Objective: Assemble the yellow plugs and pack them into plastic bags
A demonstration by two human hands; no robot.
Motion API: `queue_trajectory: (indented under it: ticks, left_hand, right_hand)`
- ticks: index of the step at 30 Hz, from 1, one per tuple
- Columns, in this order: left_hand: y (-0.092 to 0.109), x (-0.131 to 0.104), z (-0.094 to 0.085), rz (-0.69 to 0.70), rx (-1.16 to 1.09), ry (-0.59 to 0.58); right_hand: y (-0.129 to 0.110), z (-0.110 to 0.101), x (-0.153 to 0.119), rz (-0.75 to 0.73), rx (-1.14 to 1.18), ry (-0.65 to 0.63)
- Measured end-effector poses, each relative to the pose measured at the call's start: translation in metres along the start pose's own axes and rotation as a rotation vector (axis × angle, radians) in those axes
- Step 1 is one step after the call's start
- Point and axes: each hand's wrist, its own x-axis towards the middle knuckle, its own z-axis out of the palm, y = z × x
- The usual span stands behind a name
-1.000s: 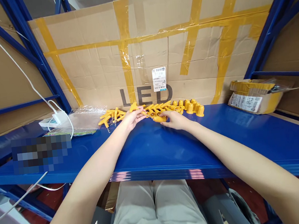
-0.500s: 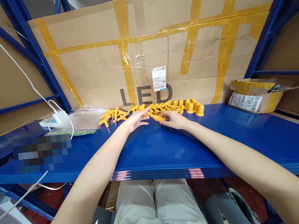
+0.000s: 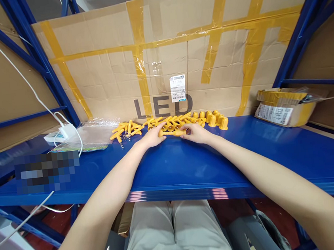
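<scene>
Between my two hands lies a yellow plastic corkscrew point(image 3: 172, 133), held level just above or on the blue shelf; I cannot tell which. My left hand point(image 3: 152, 137) has its thumb and fingers closed on the left end. My right hand point(image 3: 197, 133) pinches the right end, and its fingers partly hide that end. Right behind the hands is a row of yellow corkscrews point(image 3: 178, 126) with round open cups facing me. Left of them lie loose yellow handles point(image 3: 129, 128) with metal spirals. Several yellow bell-shaped cups point(image 3: 212, 120) stand to the right.
The blue metal shelf point(image 3: 171, 168) is backed by a taped cardboard sheet point(image 3: 105, 79). At its right end sits an open cardboard box point(image 3: 286, 108). Clear plastic bags point(image 3: 96, 133), a white plug with cable point(image 3: 67, 131) and a blurred-out dark object point(image 3: 48, 171) are on the left.
My left hand has come down toward me from the pile, its outstretched fingers closing on the corkscrew's left end. The corkscrew now lies level; my right hand has barely moved.
</scene>
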Motion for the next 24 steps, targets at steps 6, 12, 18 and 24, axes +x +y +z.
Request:
queue_trajectory:
  ticks: [6, 12, 18, 24]
  left_hand:
    - [0.003, 0.001, 0.000, -0.069, 0.147, -0.047]
    - [0.012, -0.003, -0.001, -0.214, 0.104, -0.132]
    - [0.013, -0.003, 0.000, -0.214, 0.079, -0.151]
    - [0.020, -0.004, 0.001, -0.209, 0.043, -0.152]
  right_hand:
    - [0.001, 0.002, 0.001, 0.125, 0.202, 0.017]
    - [0.008, -0.001, 0.001, 0.222, 0.442, -0.003]
    - [0.010, -0.010, -0.001, 0.293, 0.679, -0.105]
    - [-0.004, -0.015, -0.002, 0.478, 0.682, -0.177]
